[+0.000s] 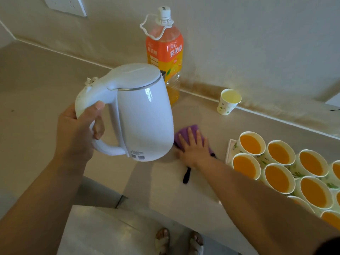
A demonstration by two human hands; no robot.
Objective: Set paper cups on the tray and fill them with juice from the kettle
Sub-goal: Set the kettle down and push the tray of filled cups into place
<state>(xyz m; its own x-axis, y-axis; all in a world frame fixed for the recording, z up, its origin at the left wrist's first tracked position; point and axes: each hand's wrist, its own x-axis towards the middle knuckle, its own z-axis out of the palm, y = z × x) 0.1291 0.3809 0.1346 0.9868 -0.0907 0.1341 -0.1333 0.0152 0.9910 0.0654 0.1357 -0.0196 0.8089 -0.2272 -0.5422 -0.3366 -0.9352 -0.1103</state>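
Observation:
My left hand grips the handle of the white kettle and holds it upright above the counter, lid closed. My right hand lies flat with straight fingers on a purple cloth on the counter, just right of the kettle. At the right, several paper cups full of orange juice stand packed together on a white tray. My right forearm crosses in front of the nearest cups.
A large orange juice bottle with a white cap stands against the wall behind the kettle. A single paper cup stands apart near the wall. A black strap or handle lies by the cloth. The counter's front edge runs below my arms.

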